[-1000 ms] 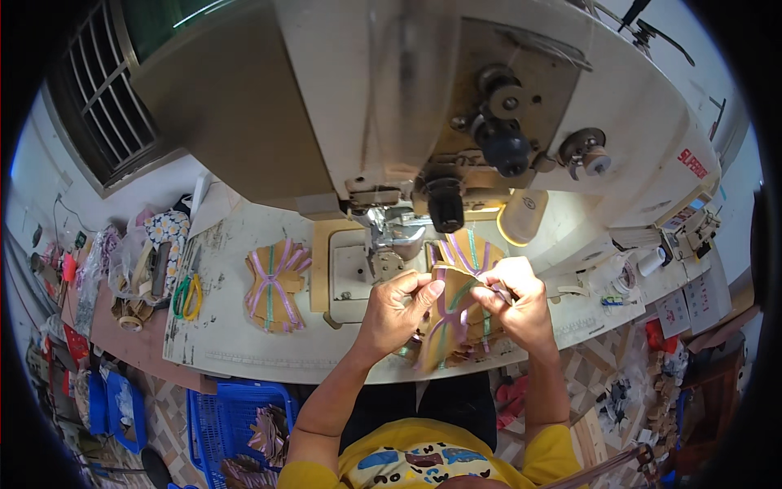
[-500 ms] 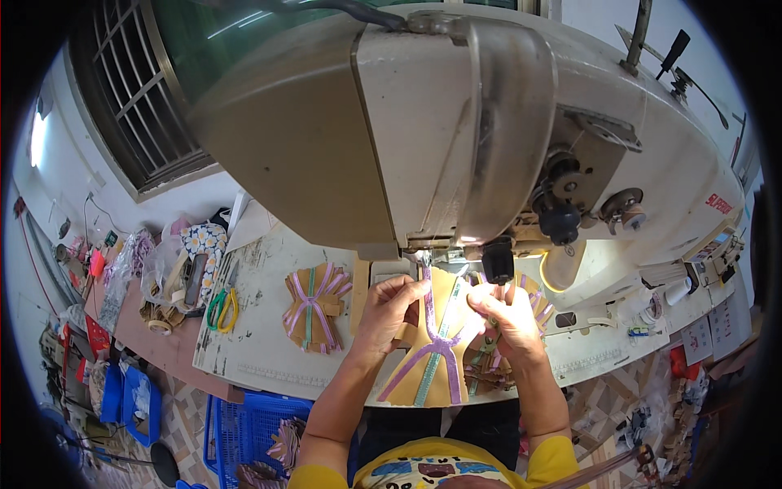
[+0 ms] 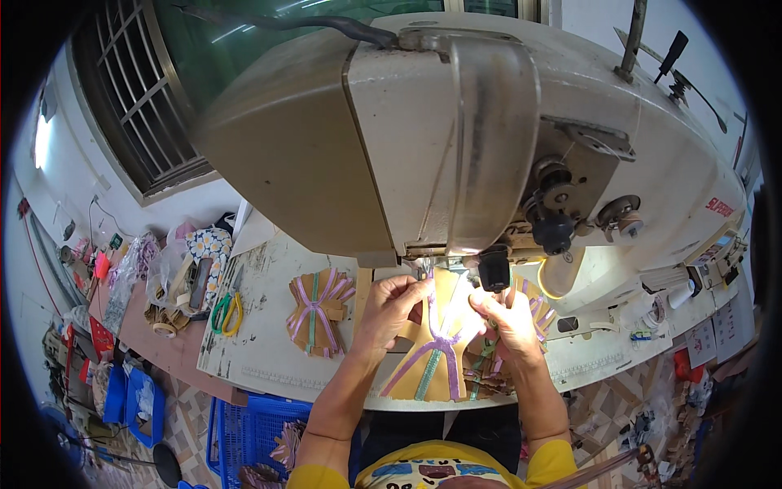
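Note:
A tan fabric piece [image 3: 450, 376] with purple and green ribbon strips lies under the head of a sewing machine [image 3: 440, 147], its upper end at the needle area. My left hand [image 3: 391, 310] pinches its left edge, thumb and index finger on the purple strip close to the needle. At its right side my right hand [image 3: 509, 319] is closed, thumb and fingers pressed together on the piece's edge. Bright lamp light washes out the part between the hands. Beneath my right hand lies a heap of similar ribboned pieces [image 3: 491, 367], partly hidden.
Left of my hands sits a stack of ribboned pieces [image 3: 316, 312]. Scissors with green and yellow handles [image 3: 228, 314] lie farther left, near plastic bags and a phone [image 3: 199, 284]. A blue basket [image 3: 244, 436] stands below the table's front edge [image 3: 285, 381].
The view has shifted slightly. The fabric piece has slid a little farther up toward the needle, both hands staying on it. Lamp light on its middle looks brighter.

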Demonstrator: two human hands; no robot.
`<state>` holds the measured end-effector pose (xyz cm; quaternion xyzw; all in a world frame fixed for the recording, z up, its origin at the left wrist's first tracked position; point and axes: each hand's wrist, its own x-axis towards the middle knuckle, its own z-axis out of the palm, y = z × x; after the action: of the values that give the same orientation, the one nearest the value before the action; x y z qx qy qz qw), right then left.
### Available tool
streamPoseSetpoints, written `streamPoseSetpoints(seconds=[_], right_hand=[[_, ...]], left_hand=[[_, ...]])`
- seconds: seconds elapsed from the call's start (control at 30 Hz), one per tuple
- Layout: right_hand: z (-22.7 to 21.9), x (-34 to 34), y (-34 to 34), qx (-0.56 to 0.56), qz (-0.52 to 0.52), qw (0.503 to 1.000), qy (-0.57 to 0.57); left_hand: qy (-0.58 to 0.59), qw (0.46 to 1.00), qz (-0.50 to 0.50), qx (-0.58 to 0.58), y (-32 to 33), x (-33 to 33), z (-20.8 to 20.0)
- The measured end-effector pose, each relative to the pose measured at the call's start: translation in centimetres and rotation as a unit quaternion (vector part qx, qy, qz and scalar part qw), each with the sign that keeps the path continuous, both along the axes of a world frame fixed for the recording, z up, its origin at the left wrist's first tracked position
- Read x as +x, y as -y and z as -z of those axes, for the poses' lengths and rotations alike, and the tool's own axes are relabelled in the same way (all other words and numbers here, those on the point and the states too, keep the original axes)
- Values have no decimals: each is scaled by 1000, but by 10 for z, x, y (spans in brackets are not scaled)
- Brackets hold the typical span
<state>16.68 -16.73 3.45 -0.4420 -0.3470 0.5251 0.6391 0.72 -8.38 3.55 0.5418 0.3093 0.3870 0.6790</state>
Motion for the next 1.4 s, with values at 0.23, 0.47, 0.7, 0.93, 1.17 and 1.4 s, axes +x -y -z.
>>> streamPoseSetpoints(seconds=[0.23, 0.47, 0.7, 0.93, 1.17, 1.4], right_hand=[[6, 5, 8, -20, 16, 1000, -8], [8, 12, 9, -13, -7, 1000, -14], [6, 11, -7, 9, 5, 998, -60], [8, 14, -23, 15, 11, 994, -112], [18, 22, -34, 70, -3, 989, -129], [11, 15, -27, 70, 28, 991, -112]], left_hand=[[58, 994, 29, -91, 41, -18, 18], [3, 1000, 15, -15, 56, -14, 10], [20, 998, 41, -42, 37, -11, 8], [37, 998, 45, -33, 12, -4, 8], [13, 1000, 17, 14, -9, 6, -2], [-103, 991, 86, -11, -22, -9, -5]])
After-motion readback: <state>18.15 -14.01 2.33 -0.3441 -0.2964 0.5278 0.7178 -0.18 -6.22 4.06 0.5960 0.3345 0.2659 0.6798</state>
